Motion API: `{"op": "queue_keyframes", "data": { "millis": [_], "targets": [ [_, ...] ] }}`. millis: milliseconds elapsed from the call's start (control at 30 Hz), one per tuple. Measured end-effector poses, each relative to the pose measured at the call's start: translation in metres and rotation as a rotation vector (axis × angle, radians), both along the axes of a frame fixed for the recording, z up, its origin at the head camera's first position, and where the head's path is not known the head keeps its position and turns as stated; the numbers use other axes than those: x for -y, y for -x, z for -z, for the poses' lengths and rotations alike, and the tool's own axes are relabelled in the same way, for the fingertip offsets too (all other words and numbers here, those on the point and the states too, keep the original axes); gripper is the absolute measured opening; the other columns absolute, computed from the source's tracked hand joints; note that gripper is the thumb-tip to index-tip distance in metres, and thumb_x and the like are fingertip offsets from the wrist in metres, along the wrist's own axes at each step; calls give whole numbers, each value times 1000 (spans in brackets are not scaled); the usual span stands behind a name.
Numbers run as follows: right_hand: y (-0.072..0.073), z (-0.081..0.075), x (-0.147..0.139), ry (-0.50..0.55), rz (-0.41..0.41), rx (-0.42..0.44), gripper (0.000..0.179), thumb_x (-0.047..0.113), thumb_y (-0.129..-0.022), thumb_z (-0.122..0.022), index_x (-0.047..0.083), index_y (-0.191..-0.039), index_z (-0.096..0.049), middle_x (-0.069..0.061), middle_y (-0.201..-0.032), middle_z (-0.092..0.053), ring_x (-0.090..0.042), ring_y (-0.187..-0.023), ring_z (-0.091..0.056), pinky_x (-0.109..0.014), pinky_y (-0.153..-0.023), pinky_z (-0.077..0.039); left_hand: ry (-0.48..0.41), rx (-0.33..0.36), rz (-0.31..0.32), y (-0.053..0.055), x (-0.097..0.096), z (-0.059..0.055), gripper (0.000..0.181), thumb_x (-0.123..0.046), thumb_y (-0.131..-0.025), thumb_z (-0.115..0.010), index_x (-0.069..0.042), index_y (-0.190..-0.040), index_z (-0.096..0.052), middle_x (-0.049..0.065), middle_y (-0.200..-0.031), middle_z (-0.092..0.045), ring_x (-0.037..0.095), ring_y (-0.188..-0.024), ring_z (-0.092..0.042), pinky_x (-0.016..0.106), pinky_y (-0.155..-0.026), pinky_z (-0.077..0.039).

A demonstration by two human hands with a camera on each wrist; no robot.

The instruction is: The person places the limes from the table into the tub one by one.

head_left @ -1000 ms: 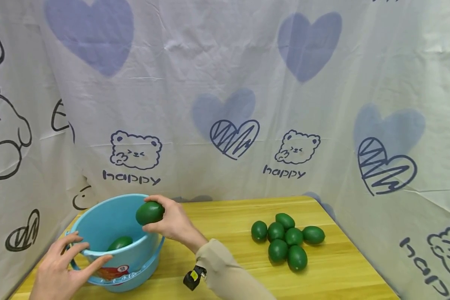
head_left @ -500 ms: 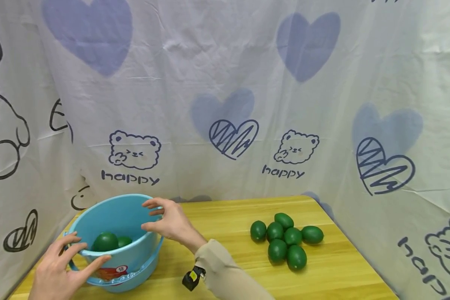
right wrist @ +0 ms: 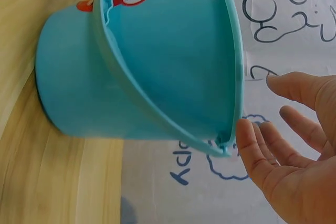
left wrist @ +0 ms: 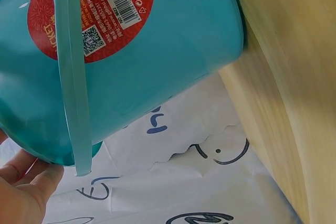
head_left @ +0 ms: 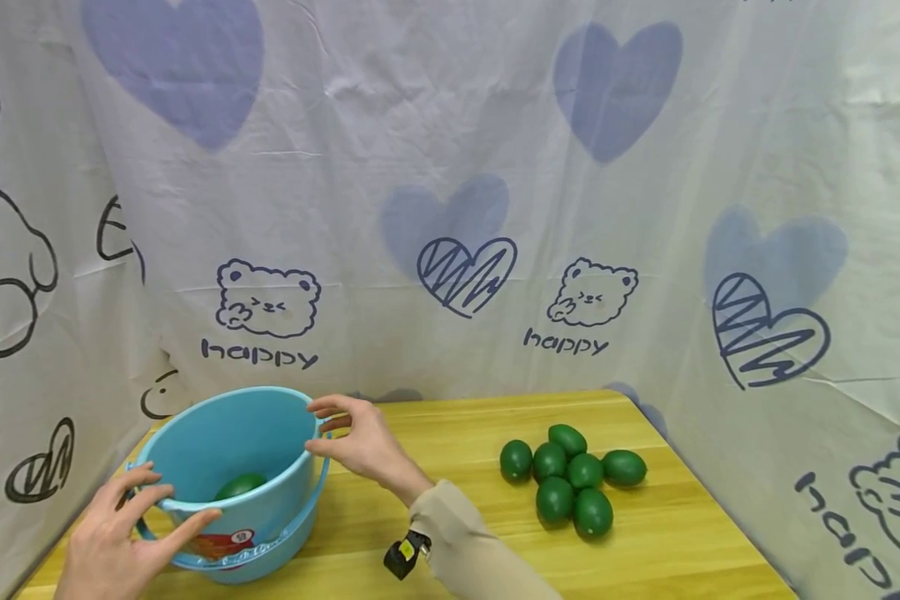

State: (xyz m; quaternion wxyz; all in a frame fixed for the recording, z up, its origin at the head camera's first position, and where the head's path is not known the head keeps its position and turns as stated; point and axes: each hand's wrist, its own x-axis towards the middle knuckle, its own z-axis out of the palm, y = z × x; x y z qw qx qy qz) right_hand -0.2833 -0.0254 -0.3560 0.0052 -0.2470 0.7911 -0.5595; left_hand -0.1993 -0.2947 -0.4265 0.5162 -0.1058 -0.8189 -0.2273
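Head view: I have the blue bucket (head_left: 281, 504) standing on the wood-grain table (head_left: 435, 492), a green fruit (head_left: 242, 485) partly visible inside it, low down behind the near rim. The left hand (head_left: 116, 533) is at the bucket's left side, holding it by the rim: fingers bent at the edge, thumb spread away along the near wall. The right hand (head_left: 371, 442) is at the bucket's right rim, thumb and fingers parted in a fairly wide gap. Seven loose fruits (head_left: 555, 498) form a cluster well to the right of the bucket. A beige sleeve (head_left: 472, 546) and a black device (head_left: 401, 558) with a yellow patch are nearer me, right of the bucket; a printed cloth (head_left: 390, 108) hangs behind it. Left wrist view: I note fingertips touching the bucket's rim, a handle (left wrist: 72, 77) crossing its wall, and a red label (left wrist: 126, 14) with a barcode beside that handle. Right wrist view: thumb and fingers are wide apart at the bucket's rim; I cannot tell whether the nearest fingertip touches it.
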Motion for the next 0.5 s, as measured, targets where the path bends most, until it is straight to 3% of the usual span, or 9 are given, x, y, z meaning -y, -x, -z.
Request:
{"op": "queue_keyframes", "data": {
  "millis": [267,500],
  "targets": [
    [3,9,-22,0,23,-9,41,20,-84,-79,21,-123,-66,0,-120,-66,-17,-105,-65,-25,-76,-56,-17,15,-22,-2,-1,-1,65,-42,-36,-96,-2,-79,-68,19,-101,-62,38,-93,-55,24,-70,-35],
    [2,17,-49,8,46,-30,42,21,-86,-76,21,-126,-64,-1,-122,-65,-27,-111,-65,-27,-78,-57,-29,37,-21,-3,-1,-2,65,-39,-34,-97,-3,-80,-69,18,-102,-63,38,-97,-54,21,-73,-33]
  ]
}}
